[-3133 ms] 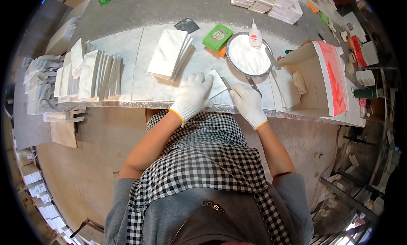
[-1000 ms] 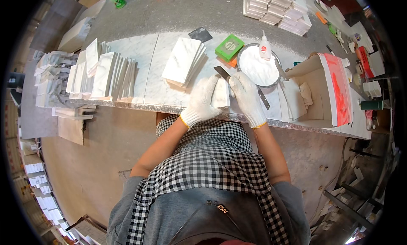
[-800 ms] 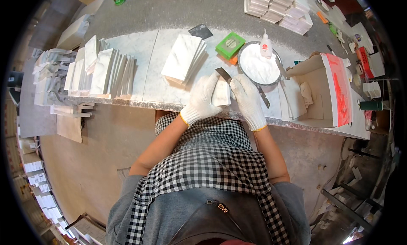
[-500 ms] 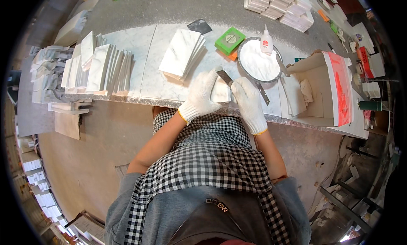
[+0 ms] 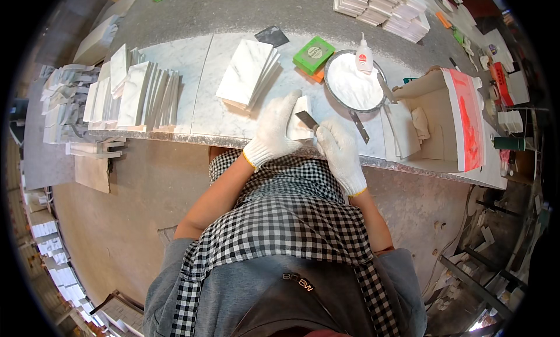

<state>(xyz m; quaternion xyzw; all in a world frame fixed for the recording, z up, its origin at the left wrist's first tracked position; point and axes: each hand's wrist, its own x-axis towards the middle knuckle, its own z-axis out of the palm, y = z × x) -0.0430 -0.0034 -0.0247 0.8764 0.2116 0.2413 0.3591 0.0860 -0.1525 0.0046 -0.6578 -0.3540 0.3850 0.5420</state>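
Observation:
My left hand, in a white knit glove, grips a small white tile at the table's front edge. The thumb lies along its near side and the fingers along its left side. My right hand, gloved the same way, is closed around a dark flat scraper blade. The blade's end lies over the tile's face, angled up and left. Just beyond my left hand leans a stack of white marble-look tiles. A round pan of white powder or paste sits beyond my right hand.
A white squeeze bottle stands in the pan, and a loose metal strip lies beside it. Left of the pan is a green box. An open carton stands at right, upright tiles at left, more stacked tiles behind.
The scraper blade has moved down toward me across the tile, away from my left fingertips. More of the tile's far part now shows. My left hand stays nearly in place.

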